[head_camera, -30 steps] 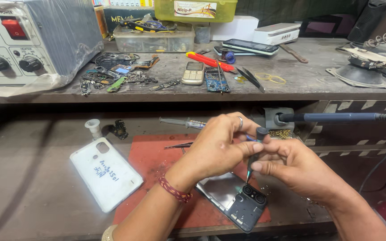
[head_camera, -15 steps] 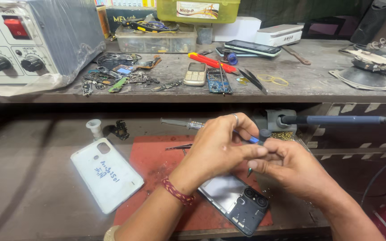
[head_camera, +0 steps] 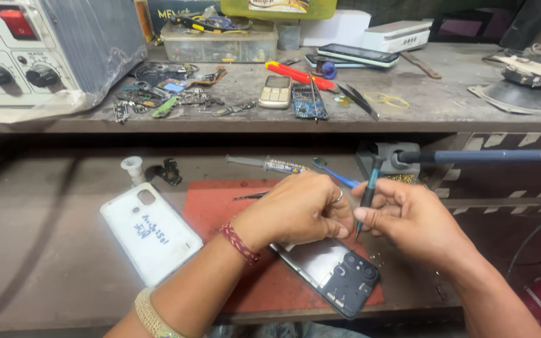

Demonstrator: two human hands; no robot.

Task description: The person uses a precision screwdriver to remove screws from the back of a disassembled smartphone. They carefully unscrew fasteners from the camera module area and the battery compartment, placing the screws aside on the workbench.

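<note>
Head view | right hand (head_camera: 417, 219) fingers pinch screwdriver (head_camera: 367, 199), upright, tip down | left hand (head_camera: 298, 209) curled, contents unclear

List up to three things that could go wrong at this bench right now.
1. The opened phone overhangs the bench's front edge and could be knocked off.
2. The right hand holds a screwdriver tip-down beside the left hand; a slip might jab the fingers.
3. Small loose screws beside the phone may get lost.

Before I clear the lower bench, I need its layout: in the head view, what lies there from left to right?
White phone back cover → red mat → left hand → right hand, holding a thin dark tool.
</note>
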